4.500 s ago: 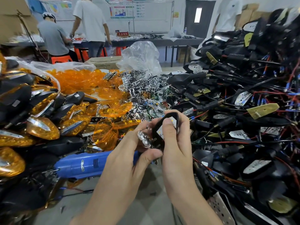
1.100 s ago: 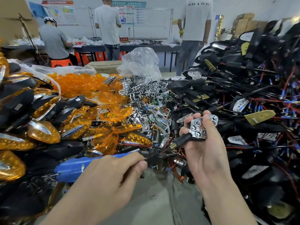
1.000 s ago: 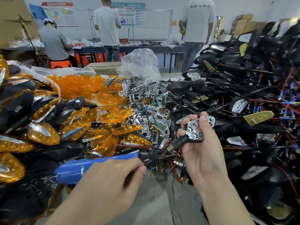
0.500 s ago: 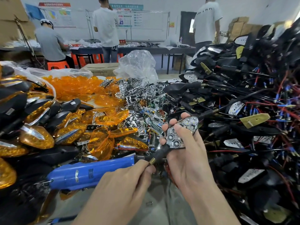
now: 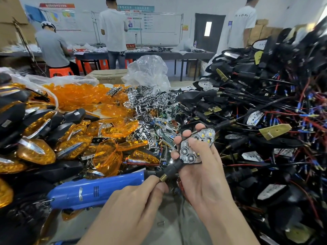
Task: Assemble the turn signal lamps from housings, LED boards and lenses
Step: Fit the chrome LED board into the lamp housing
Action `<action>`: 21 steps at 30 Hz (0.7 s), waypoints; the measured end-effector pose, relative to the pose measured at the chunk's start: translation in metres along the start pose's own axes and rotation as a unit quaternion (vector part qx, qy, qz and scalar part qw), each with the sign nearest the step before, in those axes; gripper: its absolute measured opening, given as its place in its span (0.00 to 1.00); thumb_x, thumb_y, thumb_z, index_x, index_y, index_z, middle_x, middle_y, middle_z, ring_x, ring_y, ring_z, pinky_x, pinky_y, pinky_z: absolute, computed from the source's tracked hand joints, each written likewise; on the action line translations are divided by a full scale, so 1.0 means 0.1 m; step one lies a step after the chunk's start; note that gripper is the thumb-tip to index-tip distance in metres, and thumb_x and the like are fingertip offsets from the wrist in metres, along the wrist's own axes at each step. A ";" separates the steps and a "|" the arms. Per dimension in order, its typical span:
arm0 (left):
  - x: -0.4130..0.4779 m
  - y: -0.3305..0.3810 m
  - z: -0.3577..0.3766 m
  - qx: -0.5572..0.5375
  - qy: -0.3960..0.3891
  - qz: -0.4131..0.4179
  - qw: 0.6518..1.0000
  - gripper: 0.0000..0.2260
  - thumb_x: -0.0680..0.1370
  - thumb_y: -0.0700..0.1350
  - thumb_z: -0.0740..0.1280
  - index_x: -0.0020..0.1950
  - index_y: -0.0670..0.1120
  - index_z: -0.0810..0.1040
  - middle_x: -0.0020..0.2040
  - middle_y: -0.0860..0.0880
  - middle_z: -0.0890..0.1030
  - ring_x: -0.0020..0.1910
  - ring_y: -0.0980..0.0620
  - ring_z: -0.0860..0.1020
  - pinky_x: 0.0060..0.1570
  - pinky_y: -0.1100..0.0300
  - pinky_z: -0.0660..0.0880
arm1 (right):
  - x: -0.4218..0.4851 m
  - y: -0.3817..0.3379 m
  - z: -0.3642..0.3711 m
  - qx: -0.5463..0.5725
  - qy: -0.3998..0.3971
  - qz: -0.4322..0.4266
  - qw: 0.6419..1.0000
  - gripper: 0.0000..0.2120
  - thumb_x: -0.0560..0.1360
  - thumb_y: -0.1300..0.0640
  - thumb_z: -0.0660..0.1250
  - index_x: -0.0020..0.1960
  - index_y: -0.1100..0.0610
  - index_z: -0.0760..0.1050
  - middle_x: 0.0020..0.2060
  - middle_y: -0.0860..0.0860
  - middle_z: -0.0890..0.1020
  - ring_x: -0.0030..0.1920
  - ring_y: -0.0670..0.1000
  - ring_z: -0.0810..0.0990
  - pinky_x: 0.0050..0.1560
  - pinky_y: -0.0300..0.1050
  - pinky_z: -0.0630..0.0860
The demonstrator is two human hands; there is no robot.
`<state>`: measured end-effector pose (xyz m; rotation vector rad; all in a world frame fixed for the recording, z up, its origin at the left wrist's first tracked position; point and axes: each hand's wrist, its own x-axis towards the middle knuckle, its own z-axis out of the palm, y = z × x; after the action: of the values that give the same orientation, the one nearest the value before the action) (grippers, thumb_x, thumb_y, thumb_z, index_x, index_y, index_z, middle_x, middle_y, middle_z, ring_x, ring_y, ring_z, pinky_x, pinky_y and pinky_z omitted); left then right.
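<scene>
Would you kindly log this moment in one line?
right hand holds lamp housing, thumb on reflector | left hand grips blue screwdriver

The grey bench (image 5: 169,230) shows bare only in a narrow strip at the near middle, where a small loose screw (image 5: 160,223) lies. On its left sits a pile of finished amber-and-black turn signal lamps (image 5: 37,151), with a blue electric screwdriver (image 5: 95,190) lying against it. Further back are a heap of clear orange plastic lenses (image 5: 79,96), a heap of chromed reflector pieces (image 5: 150,103) and a crumpled clear plastic bag (image 5: 148,71). The right side carries a tall tangle of black housings with red and black wires (image 5: 265,106).
</scene>
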<state>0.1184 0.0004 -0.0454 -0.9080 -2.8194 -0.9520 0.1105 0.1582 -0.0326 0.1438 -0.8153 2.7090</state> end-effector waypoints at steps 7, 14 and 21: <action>0.01 0.00 0.01 -0.090 -0.015 -0.003 0.996 0.10 0.80 0.57 0.52 0.49 0.62 0.72 0.34 0.56 0.79 0.36 0.56 0.77 0.39 0.57 0.74 | -0.01 -0.01 0.00 0.026 -0.017 0.009 0.999 0.14 0.72 0.66 0.66 0.50 0.50 0.83 0.44 0.52 0.82 0.43 0.52 0.83 0.35 0.43 0.77; 0.01 -0.01 0.01 -0.176 -0.016 0.010 0.984 0.14 0.81 0.59 0.53 0.47 0.58 0.76 0.29 0.52 0.79 0.30 0.57 0.77 0.34 0.67 0.70 | -0.03 -0.04 0.01 0.042 -0.026 0.024 0.999 0.14 0.72 0.66 0.66 0.51 0.51 0.82 0.45 0.52 0.82 0.42 0.52 0.84 0.35 0.44 0.78; 0.00 -0.03 -0.01 -0.223 -0.014 -0.003 0.975 0.16 0.79 0.63 0.53 0.49 0.57 0.76 0.30 0.50 0.80 0.30 0.58 0.76 0.33 0.68 0.70 | -0.02 -0.05 0.02 0.033 -0.017 0.029 0.999 0.14 0.73 0.66 0.67 0.53 0.52 0.84 0.45 0.53 0.83 0.45 0.53 0.84 0.37 0.44 0.79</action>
<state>0.1167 -0.0021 -0.0459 -0.9482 -2.6743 -1.6265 0.1141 0.1609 -0.0285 0.1844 -0.7512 2.7971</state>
